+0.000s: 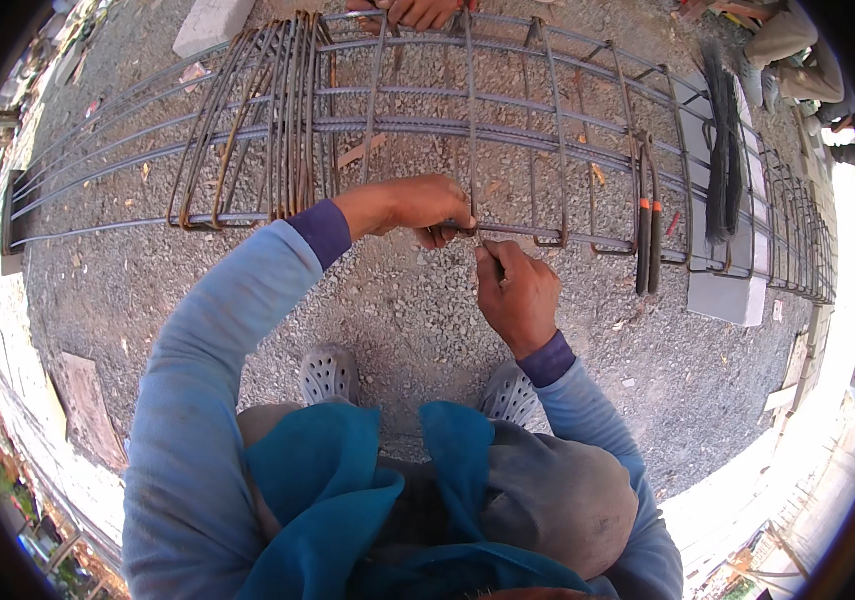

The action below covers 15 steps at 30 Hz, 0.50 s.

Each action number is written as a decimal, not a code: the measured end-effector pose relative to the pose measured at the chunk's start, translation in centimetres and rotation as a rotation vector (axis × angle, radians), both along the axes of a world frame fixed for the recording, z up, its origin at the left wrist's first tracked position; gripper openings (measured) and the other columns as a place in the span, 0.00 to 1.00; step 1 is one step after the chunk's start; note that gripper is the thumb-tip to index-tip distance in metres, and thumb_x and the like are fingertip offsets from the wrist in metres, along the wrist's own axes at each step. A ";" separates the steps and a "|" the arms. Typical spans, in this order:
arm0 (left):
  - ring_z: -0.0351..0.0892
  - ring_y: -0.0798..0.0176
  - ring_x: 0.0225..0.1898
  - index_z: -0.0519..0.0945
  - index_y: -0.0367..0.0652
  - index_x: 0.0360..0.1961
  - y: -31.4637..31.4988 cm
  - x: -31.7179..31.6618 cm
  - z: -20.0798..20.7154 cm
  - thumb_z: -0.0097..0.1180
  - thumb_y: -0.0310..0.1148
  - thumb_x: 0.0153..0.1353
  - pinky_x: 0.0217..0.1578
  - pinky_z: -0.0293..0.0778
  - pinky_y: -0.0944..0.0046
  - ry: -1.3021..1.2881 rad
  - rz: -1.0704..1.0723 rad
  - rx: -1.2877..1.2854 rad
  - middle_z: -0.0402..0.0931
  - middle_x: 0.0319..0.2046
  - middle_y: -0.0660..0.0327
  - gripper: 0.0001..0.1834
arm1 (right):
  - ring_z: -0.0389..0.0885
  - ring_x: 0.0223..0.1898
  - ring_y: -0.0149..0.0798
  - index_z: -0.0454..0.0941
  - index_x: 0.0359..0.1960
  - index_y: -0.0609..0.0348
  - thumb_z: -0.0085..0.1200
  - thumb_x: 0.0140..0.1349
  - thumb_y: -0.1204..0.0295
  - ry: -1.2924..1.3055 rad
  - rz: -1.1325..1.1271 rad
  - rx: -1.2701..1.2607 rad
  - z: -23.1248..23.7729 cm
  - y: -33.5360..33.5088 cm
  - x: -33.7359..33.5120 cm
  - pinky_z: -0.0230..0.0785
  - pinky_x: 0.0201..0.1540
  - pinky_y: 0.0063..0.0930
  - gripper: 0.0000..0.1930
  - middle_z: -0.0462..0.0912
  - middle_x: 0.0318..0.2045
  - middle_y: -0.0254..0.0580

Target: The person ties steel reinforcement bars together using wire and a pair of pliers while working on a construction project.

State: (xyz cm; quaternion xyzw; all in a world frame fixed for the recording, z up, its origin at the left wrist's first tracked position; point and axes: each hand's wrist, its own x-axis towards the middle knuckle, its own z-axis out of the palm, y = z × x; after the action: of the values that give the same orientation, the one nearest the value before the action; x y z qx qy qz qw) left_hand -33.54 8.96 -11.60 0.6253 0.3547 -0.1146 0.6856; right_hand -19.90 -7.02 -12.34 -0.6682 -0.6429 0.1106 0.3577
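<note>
A rebar cage [398,125] of ribbed long bars and bent stirrups lies across the ground in front of me. My left hand [410,208] reaches over its near bar, fingers curled and pinched at a joint where a stirrup [473,130] meets that bar. Just below the joint, my right hand [520,290] is closed, thumb and forefinger pinching a thin tie wire [480,240]. What the left fingertips grip is hidden. To the right, pincers [650,225] with dark handles and orange bands hang over the near bar.
Several bunched stirrups [293,110] stand at the cage's left. A bundle of black tie wire [721,150] drapes over a pale block [728,295] under the right end. Another person's hand [418,12] rests at the far bar. Gravel [428,320] covers the ground.
</note>
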 end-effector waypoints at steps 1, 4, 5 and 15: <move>0.78 0.64 0.29 0.77 0.36 0.32 0.0 0.0 0.0 0.53 0.43 0.61 0.29 0.77 0.65 -0.026 -0.004 -0.009 0.75 0.25 0.59 0.18 | 0.79 0.19 0.46 0.75 0.30 0.55 0.55 0.58 0.72 -0.059 0.001 -0.066 0.2 -0.8 0.1 0.68 0.19 0.36 0.03 0.79 0.20 0.42; 0.79 0.65 0.28 0.78 0.35 0.31 0.0 0.5 0.1 0.58 0.40 0.58 0.27 0.77 0.64 -0.036 -0.039 -0.025 0.76 0.26 0.59 0.16 | 0.79 0.20 0.49 0.74 0.29 0.56 0.53 0.58 0.73 0.026 0.002 -0.076 -2.3 -2.0 -1.2 0.69 0.21 0.41 0.02 0.78 0.20 0.45; 0.79 0.65 0.28 0.78 0.35 0.31 -0.1 0.5 0.1 0.58 0.40 0.58 0.27 0.77 0.64 -0.031 -0.042 -0.029 0.76 0.26 0.59 0.16 | 0.79 0.21 0.51 0.74 0.29 0.57 0.53 0.57 0.73 0.060 0.056 -0.127 -2.0 -1.4 -1.9 0.69 0.23 0.45 0.03 0.78 0.20 0.49; 0.76 0.61 0.17 0.78 0.32 0.23 -1.9 1.2 -0.7 0.50 0.55 0.62 0.22 0.72 0.60 0.038 0.021 0.369 0.72 0.14 0.56 0.31 | 0.77 0.21 0.57 0.74 0.27 0.60 0.52 0.58 0.70 0.088 -0.039 -0.286 -0.4 0.3 1.1 0.69 0.24 0.49 0.07 0.76 0.16 0.53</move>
State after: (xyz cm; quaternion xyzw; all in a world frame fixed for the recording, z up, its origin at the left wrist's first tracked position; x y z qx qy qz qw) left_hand -32.35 7.02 -12.34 0.7345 0.3890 -0.0522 0.5536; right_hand -18.78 -6.71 -12.78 -0.7194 -0.5911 0.2231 0.2886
